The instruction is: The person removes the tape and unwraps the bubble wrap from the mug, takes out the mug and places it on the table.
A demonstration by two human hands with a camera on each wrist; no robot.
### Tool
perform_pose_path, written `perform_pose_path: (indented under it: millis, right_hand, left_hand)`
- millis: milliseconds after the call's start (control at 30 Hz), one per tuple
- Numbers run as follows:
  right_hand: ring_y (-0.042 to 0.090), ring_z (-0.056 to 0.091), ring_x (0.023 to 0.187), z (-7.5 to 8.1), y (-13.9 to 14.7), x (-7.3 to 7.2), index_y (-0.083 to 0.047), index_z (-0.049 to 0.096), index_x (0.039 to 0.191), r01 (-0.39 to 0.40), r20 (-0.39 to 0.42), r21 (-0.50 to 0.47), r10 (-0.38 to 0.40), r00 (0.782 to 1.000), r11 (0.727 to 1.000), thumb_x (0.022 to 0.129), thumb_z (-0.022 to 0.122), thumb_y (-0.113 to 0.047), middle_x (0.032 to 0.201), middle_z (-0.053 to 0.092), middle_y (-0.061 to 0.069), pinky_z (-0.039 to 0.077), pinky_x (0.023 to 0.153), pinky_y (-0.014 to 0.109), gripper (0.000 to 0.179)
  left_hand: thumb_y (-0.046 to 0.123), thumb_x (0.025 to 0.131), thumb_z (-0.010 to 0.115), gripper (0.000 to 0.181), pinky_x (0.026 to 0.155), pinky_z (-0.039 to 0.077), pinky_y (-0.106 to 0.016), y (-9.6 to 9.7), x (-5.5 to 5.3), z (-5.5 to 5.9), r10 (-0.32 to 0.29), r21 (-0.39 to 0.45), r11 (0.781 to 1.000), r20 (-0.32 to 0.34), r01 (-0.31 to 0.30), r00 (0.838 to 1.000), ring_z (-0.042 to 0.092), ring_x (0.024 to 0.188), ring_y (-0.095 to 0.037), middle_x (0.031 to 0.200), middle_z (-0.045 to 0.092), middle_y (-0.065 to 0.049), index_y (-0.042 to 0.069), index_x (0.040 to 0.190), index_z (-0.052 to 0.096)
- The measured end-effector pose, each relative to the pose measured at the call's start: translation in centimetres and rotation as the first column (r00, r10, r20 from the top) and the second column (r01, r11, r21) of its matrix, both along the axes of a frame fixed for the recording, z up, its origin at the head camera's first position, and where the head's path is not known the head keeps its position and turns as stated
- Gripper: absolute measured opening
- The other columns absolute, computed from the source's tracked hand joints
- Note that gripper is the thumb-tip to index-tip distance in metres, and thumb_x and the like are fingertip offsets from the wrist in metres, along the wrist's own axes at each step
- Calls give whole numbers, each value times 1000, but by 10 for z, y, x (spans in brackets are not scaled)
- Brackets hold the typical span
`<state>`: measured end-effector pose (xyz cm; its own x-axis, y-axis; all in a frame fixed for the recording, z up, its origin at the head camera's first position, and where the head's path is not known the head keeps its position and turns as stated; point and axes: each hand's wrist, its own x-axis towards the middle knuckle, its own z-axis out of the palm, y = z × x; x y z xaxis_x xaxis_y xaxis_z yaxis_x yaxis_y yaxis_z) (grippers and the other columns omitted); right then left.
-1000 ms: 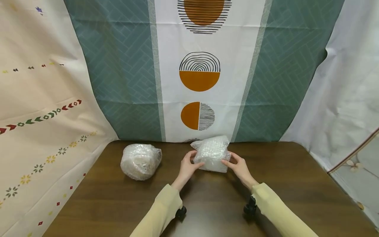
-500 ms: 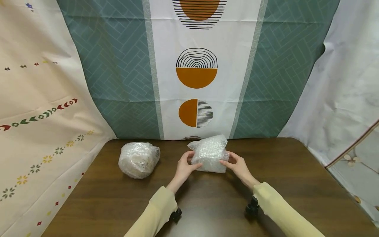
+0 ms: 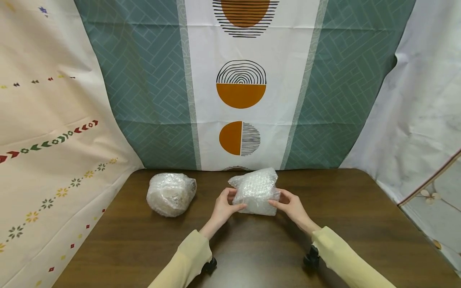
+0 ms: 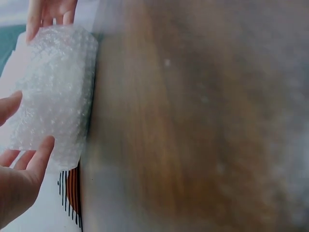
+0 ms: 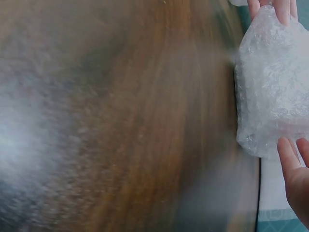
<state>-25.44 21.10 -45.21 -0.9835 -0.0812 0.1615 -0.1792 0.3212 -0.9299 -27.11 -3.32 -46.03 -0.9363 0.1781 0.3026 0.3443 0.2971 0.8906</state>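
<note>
A squarish package in clear bubble wrap point(image 3: 256, 192) is between my two hands near the back of the table, its far corners standing up against the hanging cloth in the head view. My left hand point(image 3: 224, 206) grips its left side, thumb at the front and fingers going behind. On the opposite side my right hand point(image 3: 292, 206) holds it the same way. What the wrap encloses is hidden. In the left wrist view the package point(image 4: 58, 96) spans the space between both hands; the right wrist view shows its wrinkled side point(image 5: 273, 87).
A rounder bundle in clear wrap point(image 3: 171, 195) sits on the brown wooden table point(image 3: 144, 248) to the left. Behind the table hangs a green and white cloth point(image 3: 155, 100), with pale patterned cloths on both sides. Dark wrist devices point(image 3: 311, 257) hang under the sleeves.
Both hands have drawn the wrapped package slightly toward me. The head view has shifted a little. The bundle at the left stays where it was on the table.
</note>
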Motion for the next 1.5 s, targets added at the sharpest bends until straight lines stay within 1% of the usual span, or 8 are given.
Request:
perform_pose_path:
  millis: [267,600,900,1133,1233,1333,1433,1500]
  right_hand:
    - [24,54,93,-1,0,8,-3,54,122,1,-20,31,0,1000,1000,77,73,-20,104,59,9,45,73,30,51]
    - [25,55,91,0,1,17,-5,57,118,-16,-63,63,20,998,998,76,74,-22,110,57,11,46,72,31,48]
    - [24,54,88,1,1,25,-4,60,112,-31,-72,60,35,997,998,75,75,-18,102,59,8,46,69,29,43]
    - [23,55,87,1,0,30,-4,61,110,-54,-89,27,56,994,998,75,76,-15,102,59,8,47,66,28,40]
    - [23,56,86,0,0,31,-2,60,110,-73,-105,16,74,992,997,75,75,-13,103,59,9,48,66,27,39]
    - [22,57,84,0,0,34,-2,60,110,-86,-106,8,86,991,996,75,75,-12,99,59,9,48,65,27,39]
    - [21,58,83,0,1,36,-1,59,110,-97,-101,9,98,990,995,75,75,-12,98,59,9,49,65,27,40]
    - [20,60,83,0,1,38,0,58,112,-123,-95,-13,122,988,992,75,74,-10,98,59,11,49,66,28,41]
  left_hand:
    - [19,70,79,51,79,44,-45,-4,7,-1,-23,4,1000,7,23,1000,51,95,-29,110,53,-11,2,110,53]
    - [19,70,79,50,75,45,-41,-10,18,-1,-45,-15,999,-13,45,999,52,92,-28,108,53,-9,3,109,53]
    - [20,69,80,49,74,46,-42,-14,24,3,-76,-54,996,-36,74,996,53,90,-26,103,53,-7,4,105,52]
    - [21,69,80,50,74,46,-41,-17,29,2,-104,-73,992,-24,102,994,52,91,-27,104,52,-8,3,105,50]
    - [18,70,80,48,71,48,-36,-18,34,8,-116,-65,991,-25,114,993,51,91,-27,104,51,-10,1,104,50]
    - [11,71,78,45,68,49,-33,-18,45,22,-140,-34,990,-17,139,990,50,91,-31,104,50,-14,-3,103,49]
    - [5,71,77,44,68,50,-35,-18,54,34,-161,-4,987,10,161,987,49,91,-34,104,49,-18,-5,103,48]
    - [7,72,77,44,67,50,-33,-19,53,29,-163,-14,986,13,164,986,49,90,-32,103,49,-16,-4,102,48]
